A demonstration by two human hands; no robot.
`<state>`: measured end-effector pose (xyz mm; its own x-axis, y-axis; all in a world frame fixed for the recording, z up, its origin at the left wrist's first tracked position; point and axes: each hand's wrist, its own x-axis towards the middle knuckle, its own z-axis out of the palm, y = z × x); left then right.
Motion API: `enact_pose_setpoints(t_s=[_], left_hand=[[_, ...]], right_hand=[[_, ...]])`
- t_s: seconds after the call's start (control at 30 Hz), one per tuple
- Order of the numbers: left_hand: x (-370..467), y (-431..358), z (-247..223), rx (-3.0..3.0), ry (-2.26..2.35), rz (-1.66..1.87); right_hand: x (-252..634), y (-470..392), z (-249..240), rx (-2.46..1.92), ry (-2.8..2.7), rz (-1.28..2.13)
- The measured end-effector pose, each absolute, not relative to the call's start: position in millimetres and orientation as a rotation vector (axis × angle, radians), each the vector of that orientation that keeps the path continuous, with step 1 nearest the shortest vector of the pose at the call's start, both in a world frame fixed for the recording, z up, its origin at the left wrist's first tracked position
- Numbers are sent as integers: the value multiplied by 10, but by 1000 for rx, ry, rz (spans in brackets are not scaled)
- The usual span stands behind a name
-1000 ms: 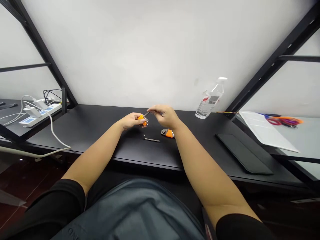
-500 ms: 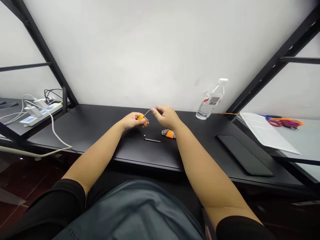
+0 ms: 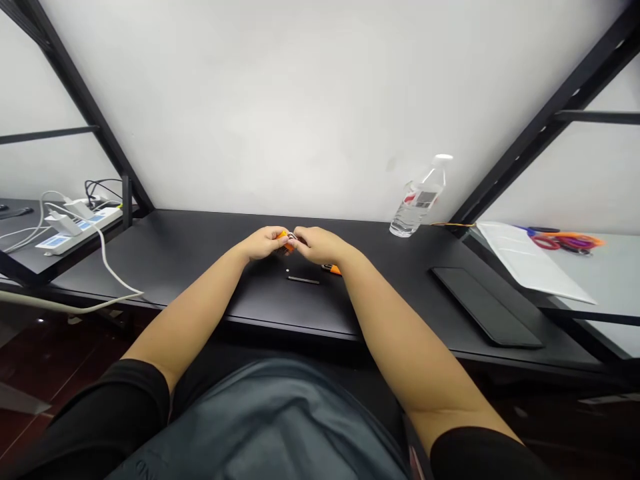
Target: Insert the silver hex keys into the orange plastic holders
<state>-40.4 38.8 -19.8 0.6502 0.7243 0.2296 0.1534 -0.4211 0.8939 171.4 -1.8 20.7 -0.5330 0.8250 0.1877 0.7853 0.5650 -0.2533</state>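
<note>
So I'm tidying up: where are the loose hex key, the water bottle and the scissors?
loose hex key [image 3: 303,280], head view, mid-shaft.
water bottle [image 3: 416,203], head view, label.
scissors [image 3: 565,240], head view, handles.

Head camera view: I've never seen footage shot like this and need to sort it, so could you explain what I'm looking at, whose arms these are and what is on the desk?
The picture comes from a camera worn on a person's head, looking forward and down, so the two bare arms reaching out from the bottom are that person's own. There is no machine here.

The left hand and right hand meet over a black desk, both closed on a small orange holder of metal hex keys.

On the desk just in front of the hands lies a loose thin dark metal key. A second orange key holder peeks out from under the right wrist.

Further right stand a clear plastic water bottle and a flat black rectangular pad. Far left sits a white power strip with cables.
</note>
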Motion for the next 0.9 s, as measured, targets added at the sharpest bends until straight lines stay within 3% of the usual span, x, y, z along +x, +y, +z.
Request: enact_pose_setpoints(t_s=[0.2, 0.4, 0.67, 0.9], left_hand=[[-404, 439, -229, 2062, 812, 849], [-399, 445, -234, 2036, 824, 943], [-366, 406, -191, 1889, 760, 1031], [-398, 397, -173, 1928, 724, 953]], right_hand=[[1674, 23, 187, -1408, -2476, 3], [1657, 52, 144, -1327, -2422, 109], [1588, 88, 120, -1287, -2328, -56], [1676, 73, 164, -1266, -2323, 217]])
